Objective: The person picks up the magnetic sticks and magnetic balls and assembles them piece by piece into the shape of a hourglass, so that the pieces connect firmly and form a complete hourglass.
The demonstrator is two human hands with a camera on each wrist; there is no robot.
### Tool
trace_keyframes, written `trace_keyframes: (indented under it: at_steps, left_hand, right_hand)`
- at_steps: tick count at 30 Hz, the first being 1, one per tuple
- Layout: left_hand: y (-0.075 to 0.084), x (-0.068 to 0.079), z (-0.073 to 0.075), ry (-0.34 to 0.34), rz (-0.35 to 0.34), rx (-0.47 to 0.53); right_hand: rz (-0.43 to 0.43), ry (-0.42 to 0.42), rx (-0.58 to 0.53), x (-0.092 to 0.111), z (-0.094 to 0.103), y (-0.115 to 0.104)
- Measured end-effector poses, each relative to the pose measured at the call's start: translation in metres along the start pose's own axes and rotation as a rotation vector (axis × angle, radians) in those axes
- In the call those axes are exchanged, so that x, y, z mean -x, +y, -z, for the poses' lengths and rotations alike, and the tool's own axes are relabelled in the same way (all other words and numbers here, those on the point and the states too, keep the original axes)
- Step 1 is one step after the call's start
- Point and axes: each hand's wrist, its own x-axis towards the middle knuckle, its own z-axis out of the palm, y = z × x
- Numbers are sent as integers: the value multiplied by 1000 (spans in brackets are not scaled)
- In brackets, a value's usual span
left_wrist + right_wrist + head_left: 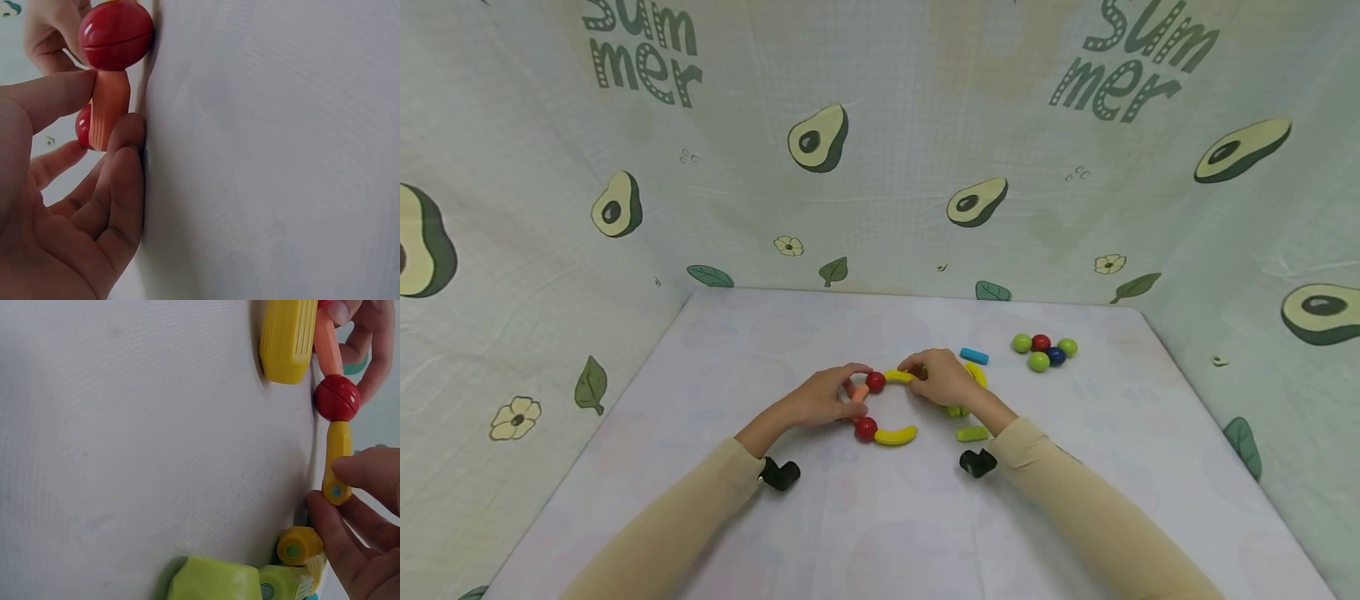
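My left hand [822, 397] grips an orange rod [110, 109] between thumb and fingers. One shiny red ball [876, 382] sits at the rod's far end, a second red ball [866, 429] at its near end. A curved yellow rod [897, 437] extends right from the near ball and lies on the table. From the far ball another curved yellow rod [338, 447] runs to my right hand [946, 377], whose thumb and fingers pinch its free end. A small teal dot marks that end in the right wrist view.
Beside my right hand lie another curved yellow rod [977, 372], green pieces [957, 412] partly hidden by the hand, a lime rod [972, 433] and a blue rod [974, 356]. Farther right, several balls cluster, including a dark blue ball [1056, 357]. Patterned cloth walls border the table.
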Motion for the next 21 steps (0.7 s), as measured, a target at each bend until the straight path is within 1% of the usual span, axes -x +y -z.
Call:
trace_keyframes:
  at_steps: [4, 8, 16, 18, 21]
  left_hand:
    - [1, 0, 2, -16, -27, -20]
    - [1, -1, 3, -6, -58, -80]
    - [3, -11, 0, 101, -87, -145]
    - [3, -14, -1, 109, -100, -151]
    - [4, -18, -3, 113, -128, -131]
  right_hand:
    - [9, -2, -12, -1, -2, 0]
    - [18, 6, -18, -2, -4, -1]
    - [35, 14, -36, -3, -6, -6]
    - [41, 14, -39, -4, -6, -7]
    - [33, 18, -48, -4, -7, -8]
